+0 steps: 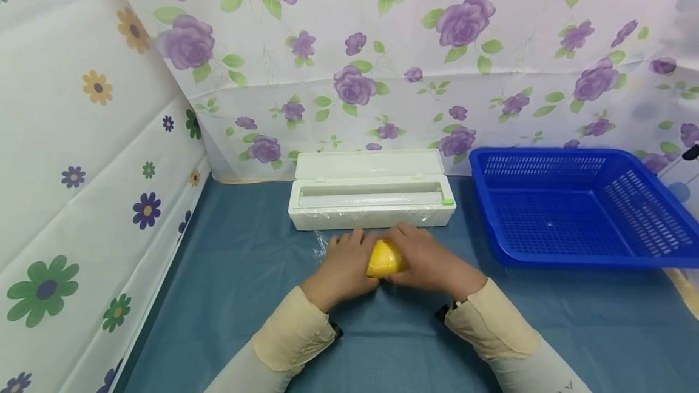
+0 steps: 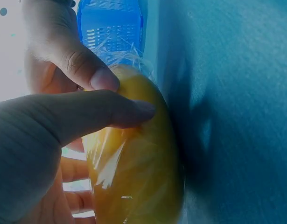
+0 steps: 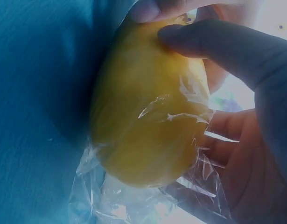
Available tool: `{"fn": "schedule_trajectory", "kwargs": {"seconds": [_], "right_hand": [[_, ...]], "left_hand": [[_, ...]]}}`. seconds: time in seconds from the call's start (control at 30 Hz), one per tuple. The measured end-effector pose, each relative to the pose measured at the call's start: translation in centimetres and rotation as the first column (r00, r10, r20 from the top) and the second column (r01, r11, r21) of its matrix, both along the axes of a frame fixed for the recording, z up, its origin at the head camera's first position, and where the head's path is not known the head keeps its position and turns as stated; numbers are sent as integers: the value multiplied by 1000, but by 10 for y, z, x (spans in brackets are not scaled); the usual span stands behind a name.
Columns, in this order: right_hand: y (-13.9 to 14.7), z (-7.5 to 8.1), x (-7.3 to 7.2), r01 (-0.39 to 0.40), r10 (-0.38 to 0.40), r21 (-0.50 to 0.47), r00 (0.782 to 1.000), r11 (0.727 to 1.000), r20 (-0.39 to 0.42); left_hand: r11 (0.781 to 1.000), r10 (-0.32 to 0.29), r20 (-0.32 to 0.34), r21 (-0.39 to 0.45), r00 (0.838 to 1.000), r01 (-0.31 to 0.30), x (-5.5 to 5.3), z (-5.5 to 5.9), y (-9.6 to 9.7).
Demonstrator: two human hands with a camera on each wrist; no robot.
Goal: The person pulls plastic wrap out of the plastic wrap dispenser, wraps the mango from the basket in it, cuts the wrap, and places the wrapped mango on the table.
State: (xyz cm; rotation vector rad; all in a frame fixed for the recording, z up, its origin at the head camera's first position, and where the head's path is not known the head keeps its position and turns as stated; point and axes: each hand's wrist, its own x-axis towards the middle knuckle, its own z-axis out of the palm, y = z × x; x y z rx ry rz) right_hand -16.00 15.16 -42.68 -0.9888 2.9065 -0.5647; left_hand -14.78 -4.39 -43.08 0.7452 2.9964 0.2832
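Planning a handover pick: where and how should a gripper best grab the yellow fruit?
Probably across the middle of the yellow fruit, coming from above: it's oblong, lying lengthwise between the left hand and right hand, with its top showing between them. I'd avoid the loose clear film bunched at its right-hand end; that would likely slip.

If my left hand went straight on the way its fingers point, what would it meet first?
Probably the front of the long white plastic box, just beyond your left hand in the head view, though depth there is hard to judge.
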Motion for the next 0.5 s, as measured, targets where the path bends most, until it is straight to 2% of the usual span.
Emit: {"fn": "schedule_trajectory", "kwargs": {"seconds": [0.2,0.5], "right_hand": [[4,-1,-4,-7,6,-21,1000,1000,-16],[7,1,-6,-13,12,-52,1000,999,-21]], "left_hand": [[999,8,5,35,1000,-8,0,1,-1],[999,-10,-113,46,994,15,-3,-3,-2]]}}
